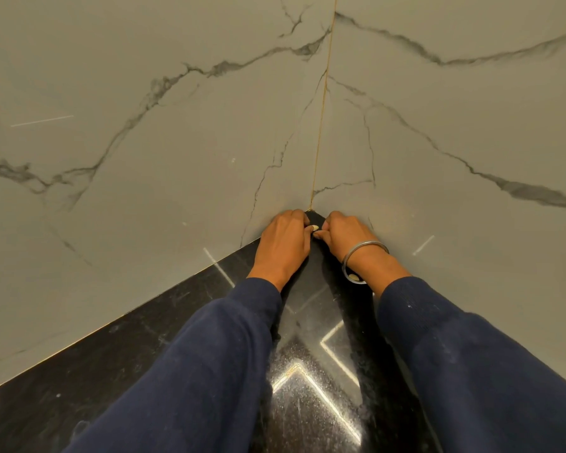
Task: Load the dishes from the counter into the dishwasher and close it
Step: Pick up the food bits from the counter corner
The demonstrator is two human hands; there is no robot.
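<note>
Fingers (299, 217) of the left hand (283, 241) are curled under at the far corner of the black worktop (89, 371), knuckles up, with the thumb tucked toward the middle. Whether they grasp anything cannot be told, since nothing shows inside the curl. The right hand (348, 235) sits just beside it, its fingers curled the same way and its thumb pointing toward the left thumb; the two thumbs nearly touch. Again no held thing can be made out, so its grip cannot be told either.

Both hands rest where the worktop meets two grey marble-patterned wall panels (177, 125), right below the thin gold seam (322, 109) that runs up between the panels. A metal bangle (361, 256) circles the right wrist. Dark blue sleeves (190, 371) cover both forearms, reaching in from the bottom edge of the head view and converging toward the corner.

Bright strips of reflected light lie on the polished worktop between the arms. Dishes and dishwasher do not appear in this view; only the worktop corner, the walls and the arms can be seen.
</note>
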